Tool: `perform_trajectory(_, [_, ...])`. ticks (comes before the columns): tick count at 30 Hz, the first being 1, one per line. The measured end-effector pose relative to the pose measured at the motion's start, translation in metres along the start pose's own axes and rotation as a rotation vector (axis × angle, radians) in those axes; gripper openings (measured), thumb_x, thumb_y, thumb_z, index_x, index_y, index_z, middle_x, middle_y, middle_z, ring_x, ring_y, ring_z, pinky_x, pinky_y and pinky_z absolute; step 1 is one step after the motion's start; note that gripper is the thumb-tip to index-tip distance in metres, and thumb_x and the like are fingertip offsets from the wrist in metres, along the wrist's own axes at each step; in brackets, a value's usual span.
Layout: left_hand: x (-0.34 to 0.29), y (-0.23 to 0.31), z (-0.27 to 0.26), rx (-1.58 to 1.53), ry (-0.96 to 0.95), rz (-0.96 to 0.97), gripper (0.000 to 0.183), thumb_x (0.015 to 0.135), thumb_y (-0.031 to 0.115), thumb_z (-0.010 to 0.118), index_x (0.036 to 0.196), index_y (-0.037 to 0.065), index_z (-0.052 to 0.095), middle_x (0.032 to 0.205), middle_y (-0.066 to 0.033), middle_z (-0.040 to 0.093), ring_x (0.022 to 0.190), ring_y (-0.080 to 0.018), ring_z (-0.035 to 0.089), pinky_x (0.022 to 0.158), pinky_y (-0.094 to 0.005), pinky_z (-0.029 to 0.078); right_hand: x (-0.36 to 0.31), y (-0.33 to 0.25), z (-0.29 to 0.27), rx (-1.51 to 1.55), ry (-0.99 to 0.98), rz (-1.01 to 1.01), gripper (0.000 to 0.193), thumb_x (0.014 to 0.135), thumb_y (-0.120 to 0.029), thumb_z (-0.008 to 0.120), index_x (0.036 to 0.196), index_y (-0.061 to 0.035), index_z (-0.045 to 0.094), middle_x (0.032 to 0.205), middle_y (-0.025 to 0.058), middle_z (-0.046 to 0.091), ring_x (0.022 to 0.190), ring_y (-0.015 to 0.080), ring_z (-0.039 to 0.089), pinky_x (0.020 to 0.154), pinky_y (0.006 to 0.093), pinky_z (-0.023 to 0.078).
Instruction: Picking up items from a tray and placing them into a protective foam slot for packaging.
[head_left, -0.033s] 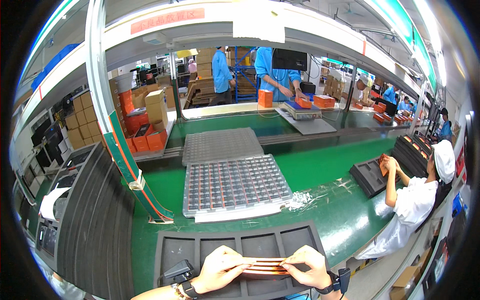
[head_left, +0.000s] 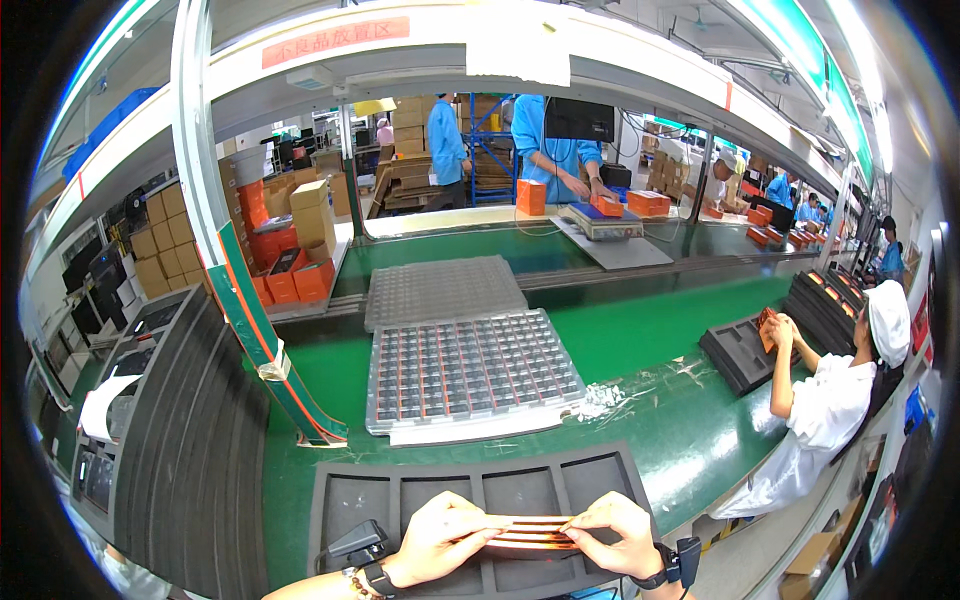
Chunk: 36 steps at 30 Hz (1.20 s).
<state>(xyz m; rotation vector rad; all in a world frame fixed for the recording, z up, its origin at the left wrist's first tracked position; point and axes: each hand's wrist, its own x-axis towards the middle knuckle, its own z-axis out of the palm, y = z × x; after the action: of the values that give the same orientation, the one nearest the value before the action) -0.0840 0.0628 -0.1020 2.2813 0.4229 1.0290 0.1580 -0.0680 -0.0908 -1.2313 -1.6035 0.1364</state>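
My left hand point(head_left: 447, 538) and my right hand point(head_left: 611, 532) grip opposite ends of a flat piece with orange, black and pale stripes point(head_left: 530, 533). Thumbs and fingers pinch its ends, and its exact kind cannot be made out. Both hands are above a dark grey foam tray point(head_left: 520, 489) with several rectangular recesses. Behind that tray lies a clear plastic tray point(head_left: 470, 368) filled with rows of small dark parts and orange strips. Another translucent tray point(head_left: 440, 288) sits just beyond it.
Stacked dark foam trays point(head_left: 185, 450) rise at my left beside a metal post point(head_left: 240, 290). Small white scraps point(head_left: 600, 400) lie on the green bench point(head_left: 640, 340). A co-worker in white point(head_left: 840, 400) handles an orange piece over foam trays point(head_left: 745, 350) at right.
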Motion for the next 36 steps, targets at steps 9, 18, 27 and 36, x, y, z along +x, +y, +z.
perform_trajectory(9, [0.005,-0.005,0.0,0.005,0.002,0.023,0.023,0.085,0.016,0.075,0.108,0.019,0.078,0.088,0.003,0.072,0.083,-0.0168,0.062,0.076,-0.0303,0.054,0.001,-0.001,-0.001,-0.064,-0.054,-0.101,0.018,0.074,-0.001,0.083,0.089,-0.0061,0.074,0.089,0.0065,0.075,0.074,0.0192,0.067,0.068,0.0309,0.053])
perform_trajectory(18, [0.008,-0.004,-0.002,0.006,0.0,0.021,0.023,0.085,0.016,0.075,0.109,0.018,0.077,0.094,0.0029,0.073,0.082,-0.0169,0.063,0.076,-0.0306,0.053,-0.003,-0.02,-0.008,-0.305,-0.083,-0.136,0.028,0.072,-0.014,0.081,0.098,-0.0082,0.074,0.119,0.0134,0.067,0.09,0.0296,0.063,0.079,0.0386,0.053])
perform_trajectory(27, [0.014,0.016,-0.005,-0.023,0.11,0.078,0.017,0.083,0.007,0.074,0.1,0.008,0.076,0.093,-0.0069,0.074,0.085,-0.0253,0.065,0.08,-0.0351,0.052,-0.011,-0.02,-0.003,-0.312,-0.122,-0.1,0.031,0.074,-0.015,0.081,0.103,-0.0074,0.073,0.122,0.0127,0.065,0.103,0.0338,0.063,0.086,0.0402,0.054])
perform_trajectory(36, [0.013,0.023,-0.006,0.053,0.099,0.227,0.019,0.08,0.01,0.075,0.099,0.009,0.074,0.1,-0.0058,0.071,0.087,-0.0276,0.064,0.078,-0.0376,0.053,0.025,-0.063,0.043,-0.139,0.097,-0.131,0.029,0.071,-0.003,0.082,0.098,-0.0056,0.072,0.107,0.0113,0.07,0.097,0.0312,0.065,0.084,0.0384,0.054])
